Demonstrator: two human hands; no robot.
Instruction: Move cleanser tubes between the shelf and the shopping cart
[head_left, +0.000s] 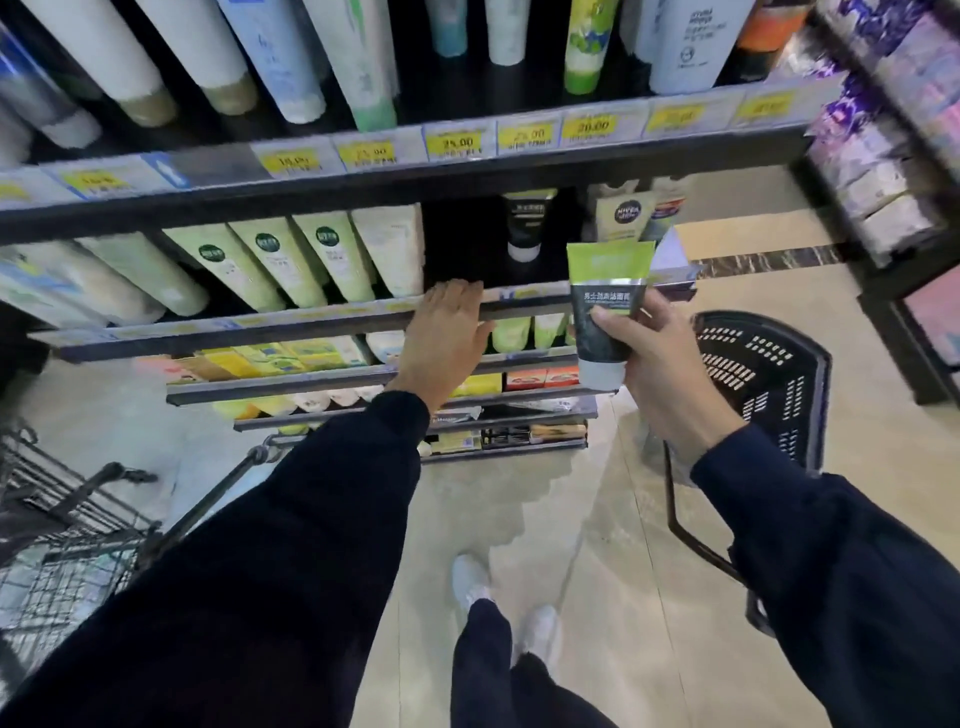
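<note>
Right hand (660, 358) wraps a green-and-black cleanser tube (605, 312), cap down, just before the shelf (291, 325); left hand (449, 332) lies flat, fingers straight, on the shelf lip. A loose hold could drop it between racks. The wire shopping cart (57, 525) at left shows nothing clear inside; the black basket (763, 379) looks empty.
</note>
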